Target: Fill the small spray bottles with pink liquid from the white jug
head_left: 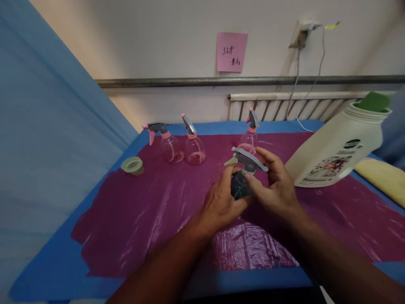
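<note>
Between my hands is a dark green spray bottle (pixel 239 185) with a grey spray head (pixel 248 159) and a pale green trigger. My left hand (pixel 223 200) wraps round the bottle's body from the left. On the other side, my right hand (pixel 275 181) grips near the neck, its thumb against the collar and its fingers raised behind the spray head. Just beyond them stands a clear spray bottle (pixel 248 141) with a pink trigger, partly hidden by my hands. Two similar bottles, one at left (pixel 172 148) and one beside it (pixel 195 150), stand farther left.
A large white jug (pixel 335 147) with a green top stands at the right, by a yellow cloth (pixel 382 177). A small pale green cup (pixel 133 165) is at the left. Purple plastic sheeting (pixel 152 211) covers the blue table (pixel 47 257). A blue curtain (pixel 47 105) hangs left.
</note>
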Motion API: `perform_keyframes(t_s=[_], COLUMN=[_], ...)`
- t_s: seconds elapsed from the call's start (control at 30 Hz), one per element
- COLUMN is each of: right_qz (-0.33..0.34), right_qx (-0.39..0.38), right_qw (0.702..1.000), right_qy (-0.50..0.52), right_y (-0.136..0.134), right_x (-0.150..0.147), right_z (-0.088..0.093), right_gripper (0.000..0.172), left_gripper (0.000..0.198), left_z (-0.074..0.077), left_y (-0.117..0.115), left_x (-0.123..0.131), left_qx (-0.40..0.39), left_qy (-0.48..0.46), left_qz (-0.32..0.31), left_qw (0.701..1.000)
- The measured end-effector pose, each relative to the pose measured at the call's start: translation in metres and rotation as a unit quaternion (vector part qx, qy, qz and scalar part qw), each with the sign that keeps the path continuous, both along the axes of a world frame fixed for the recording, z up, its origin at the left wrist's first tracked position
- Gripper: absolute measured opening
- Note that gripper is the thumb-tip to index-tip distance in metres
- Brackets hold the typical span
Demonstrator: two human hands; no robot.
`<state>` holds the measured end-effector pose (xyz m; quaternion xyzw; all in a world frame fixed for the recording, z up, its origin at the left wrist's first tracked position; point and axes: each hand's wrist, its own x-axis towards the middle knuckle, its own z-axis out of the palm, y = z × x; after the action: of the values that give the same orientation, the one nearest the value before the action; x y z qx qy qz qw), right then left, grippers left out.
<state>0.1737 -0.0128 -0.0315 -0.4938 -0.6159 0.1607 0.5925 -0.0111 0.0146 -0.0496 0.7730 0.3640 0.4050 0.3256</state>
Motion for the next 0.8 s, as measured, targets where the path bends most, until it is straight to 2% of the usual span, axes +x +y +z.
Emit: perform_keyframes(t_s=[0.1,0.2,0.37,0.4,0.47,0.53,0.6,0.67,0.8], right_qz=[0.029,0.014,-0.021,-0.018,-0.008,0.004,0.013,0.02,0.022], right_qx=[0.011,0.0,-0.008,-0.006,-0.003,-0.006,-0.006,0.003,0.032], right_qw=[0.999,1.0,1.0,1.0,1.0,1.0,1.0,1.0,0.997], right_qy=[-0.013,-0.016,-0.02,-0.015,0.005,0.019,0.016,0.015,0.065], right_y=[-0.0024,-0.0023,0.0002,0.0,-0.0014,-0.0032,-0.0043,-0.0044,-0.0022], right_x=[0.0,-0.0002,-0.0013,-0.0016,-0.0022,-0.0024,-0.002,-0.0017,-0.0029], right_z=[0.0004,0.0031,0.0049,0.0045,0.0033,0.002,0.001,0.0011,0.009], right_gripper=[0.073,0.073,0.04,0.04,0.053,0.065,0.07,0.07,0.061], left_gripper=[0.093,0.095,0.1,0.101,0.1,0.092,0.084,0.085,0.105], left_z=[0.0006,-0.0012,-0.0021,-0.0016,-0.0005,0.0003,0.0006,0.0009,0.0012], left_y=[0.0001,0.0006,0.0006,0.0003,-0.0004,-0.0013,-0.0019,-0.0022,-0.002], left_x=[-0.0002,-0.0003,-0.0001,-0.0002,-0.0006,-0.001,-0.0012,-0.001,-0.0001], left_qx=[-0.009,-0.01,-0.003,-0.004,-0.016,-0.033,-0.041,-0.039,-0.038], left_qy=[0.001,0.003,-0.001,0.001,0.003,0.005,0.004,-0.001,-0.011], left_qz=[-0.005,0.002,0.003,0.003,0.003,0.004,0.007,0.007,-0.004], left_qw=[1.0,1.0,1.0,1.0,1.0,0.999,0.999,0.999,0.999])
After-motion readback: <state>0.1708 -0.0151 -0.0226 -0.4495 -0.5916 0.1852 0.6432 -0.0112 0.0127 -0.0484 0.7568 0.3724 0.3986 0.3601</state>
